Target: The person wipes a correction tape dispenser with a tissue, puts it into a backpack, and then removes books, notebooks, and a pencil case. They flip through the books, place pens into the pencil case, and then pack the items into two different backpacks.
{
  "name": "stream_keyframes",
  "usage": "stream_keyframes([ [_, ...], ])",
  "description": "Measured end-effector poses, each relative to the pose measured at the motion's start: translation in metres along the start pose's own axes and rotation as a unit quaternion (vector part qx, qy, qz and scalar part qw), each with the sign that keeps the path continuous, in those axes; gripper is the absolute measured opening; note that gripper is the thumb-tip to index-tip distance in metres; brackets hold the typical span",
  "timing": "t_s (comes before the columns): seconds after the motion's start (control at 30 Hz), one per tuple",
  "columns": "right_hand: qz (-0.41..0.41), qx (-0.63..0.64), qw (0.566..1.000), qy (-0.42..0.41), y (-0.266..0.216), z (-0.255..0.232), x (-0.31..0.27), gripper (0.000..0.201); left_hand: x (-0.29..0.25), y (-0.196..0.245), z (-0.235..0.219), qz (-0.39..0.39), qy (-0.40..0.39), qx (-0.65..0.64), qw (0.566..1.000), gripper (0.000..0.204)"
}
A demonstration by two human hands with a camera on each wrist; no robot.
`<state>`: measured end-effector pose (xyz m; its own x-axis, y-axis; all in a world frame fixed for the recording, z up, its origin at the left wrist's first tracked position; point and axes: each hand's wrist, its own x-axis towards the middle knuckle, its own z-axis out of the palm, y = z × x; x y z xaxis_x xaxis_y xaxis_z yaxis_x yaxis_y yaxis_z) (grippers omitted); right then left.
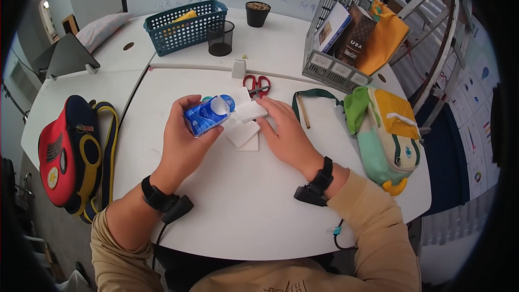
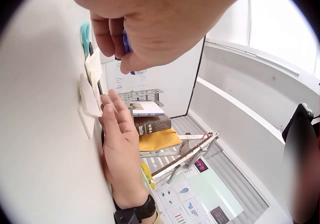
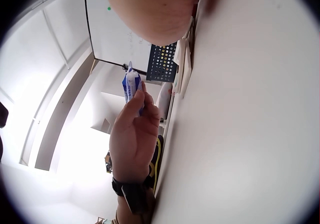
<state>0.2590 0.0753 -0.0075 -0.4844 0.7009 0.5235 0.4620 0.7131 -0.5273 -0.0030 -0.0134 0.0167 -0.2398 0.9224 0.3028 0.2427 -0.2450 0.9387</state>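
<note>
My left hand (image 1: 186, 135) grips a blue and white tissue pack (image 1: 205, 116), its flap lifted at the end facing right. In the right wrist view the pack (image 3: 131, 84) stands up from the left hand's fingers and thumb. White folded tissues (image 1: 246, 135) lie loosely stacked mid-table. Beside the top folded tissue (image 1: 252, 111) is my right hand (image 1: 286, 135), fingers straight, fingertips right at its edge. Red-handled scissors (image 1: 257, 85) lie just beyond. A teal scissor handle (image 2: 85, 36) shows past the tissues in the left wrist view, mostly hidden by the pack from above.
A red and navy bag (image 1: 67, 157) sits left, a green and cream backpack (image 1: 386, 135) right. Behind stand a teal basket (image 1: 186, 28), a mesh cup (image 1: 220, 40), a potted plant (image 1: 258, 15) and a grey crate (image 1: 324, 67) with books. A brown stick (image 1: 304, 111) lies near the backpack.
</note>
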Motion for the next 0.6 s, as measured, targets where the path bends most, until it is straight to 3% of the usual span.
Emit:
stream_keyframes([
  [0.1,-0.004,-0.004,1.0,-0.001,0.005,0.005,0.007,0.052,0.0,0.001,0.0,-0.011,-0.027,-0.012,0.999,0.072],
  [0.2,0.045,0.034,0.996,-0.065,0.005,0.0,0.009,0.053,-0.001,0.003,0.0,-0.022,-0.071,-0.018,0.997,0.075],
  [0.33,0.02,-0.023,0.998,-0.057,0.001,-0.005,0.01,0.049,-0.001,0.002,0.0,-0.024,-0.091,-0.032,0.995,0.073],
  [0.6,0.087,0.128,0.987,0.027,0.0,-0.004,0.007,0.035,-0.003,0.011,-0.003,-0.038,-0.121,0.04,0.991,0.063],
])
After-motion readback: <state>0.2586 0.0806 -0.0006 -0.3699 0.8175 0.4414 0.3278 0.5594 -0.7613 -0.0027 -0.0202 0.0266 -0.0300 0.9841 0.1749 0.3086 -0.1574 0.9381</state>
